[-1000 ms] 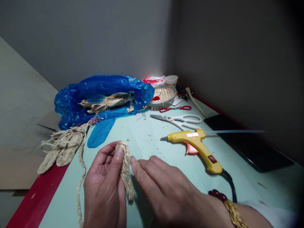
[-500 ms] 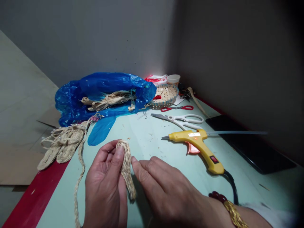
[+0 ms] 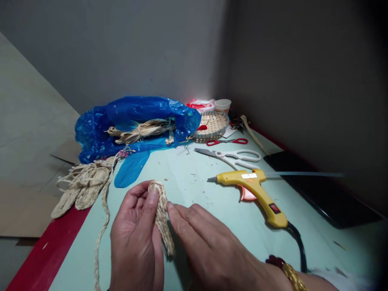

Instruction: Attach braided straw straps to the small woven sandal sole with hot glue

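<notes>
A folded, braided straw strip (image 3: 163,226) stands on edge between my hands, its rounded top end facing away from me. My left hand (image 3: 138,230) pinches that end, with the thumb lying on top of it. At the strip's right edge, my right hand (image 3: 206,238) is closed with its fingertips pressed against the braid; its lower fingers are hidden. A long thin straw braid (image 3: 103,218) trails down the table left of my left hand. Beyond it lie woven straw slippers (image 3: 87,184) with pearl-like beads.
A yellow glue gun (image 3: 257,190) with a glue stick lies right of my hands. Behind it are white scissors (image 3: 233,155) and red scissors (image 3: 227,141). A blue plastic bag (image 3: 136,105) holds straw bundles (image 3: 145,130). A woven basket (image 3: 214,125), paper cup (image 3: 222,105) and black slab (image 3: 321,190) sit farther out.
The view has shifted slightly, so background things appear a little lower and to the right. Both hands keep nearly the same position on the straw strip.
</notes>
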The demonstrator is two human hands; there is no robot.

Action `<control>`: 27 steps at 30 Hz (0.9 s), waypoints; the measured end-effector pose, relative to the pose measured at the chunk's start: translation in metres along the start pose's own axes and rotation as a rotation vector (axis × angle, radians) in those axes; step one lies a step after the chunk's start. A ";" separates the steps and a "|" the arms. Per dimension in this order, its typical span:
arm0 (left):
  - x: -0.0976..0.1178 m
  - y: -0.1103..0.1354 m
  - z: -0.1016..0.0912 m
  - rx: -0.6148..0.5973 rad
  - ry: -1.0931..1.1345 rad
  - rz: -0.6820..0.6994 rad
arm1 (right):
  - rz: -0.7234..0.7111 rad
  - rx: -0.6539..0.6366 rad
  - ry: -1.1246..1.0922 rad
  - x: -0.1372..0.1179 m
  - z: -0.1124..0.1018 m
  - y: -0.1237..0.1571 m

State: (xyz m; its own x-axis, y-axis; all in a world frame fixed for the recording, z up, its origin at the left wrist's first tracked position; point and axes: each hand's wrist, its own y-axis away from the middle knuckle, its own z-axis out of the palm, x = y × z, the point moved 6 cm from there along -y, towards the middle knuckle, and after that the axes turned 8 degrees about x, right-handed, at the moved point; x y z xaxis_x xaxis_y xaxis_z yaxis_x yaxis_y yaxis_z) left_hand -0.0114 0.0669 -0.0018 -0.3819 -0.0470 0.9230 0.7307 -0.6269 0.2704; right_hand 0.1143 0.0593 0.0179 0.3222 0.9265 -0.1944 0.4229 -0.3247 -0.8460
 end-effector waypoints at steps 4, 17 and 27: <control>0.000 -0.001 0.001 0.010 0.020 0.009 | 0.018 -0.040 0.031 0.000 0.003 0.004; -0.009 -0.005 0.003 -0.076 0.075 0.032 | 0.029 -0.026 -0.099 0.008 0.024 0.007; -0.002 -0.018 0.003 -0.227 0.047 0.008 | 0.401 -0.157 -0.439 0.031 -0.006 -0.015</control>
State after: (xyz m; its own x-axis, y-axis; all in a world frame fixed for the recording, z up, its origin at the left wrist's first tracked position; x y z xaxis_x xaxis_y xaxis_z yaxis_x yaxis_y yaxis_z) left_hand -0.0221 0.0808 -0.0080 -0.4060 -0.0855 0.9099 0.5901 -0.7848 0.1895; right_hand 0.1230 0.0920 0.0272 0.1169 0.7075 -0.6970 0.4718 -0.6571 -0.5879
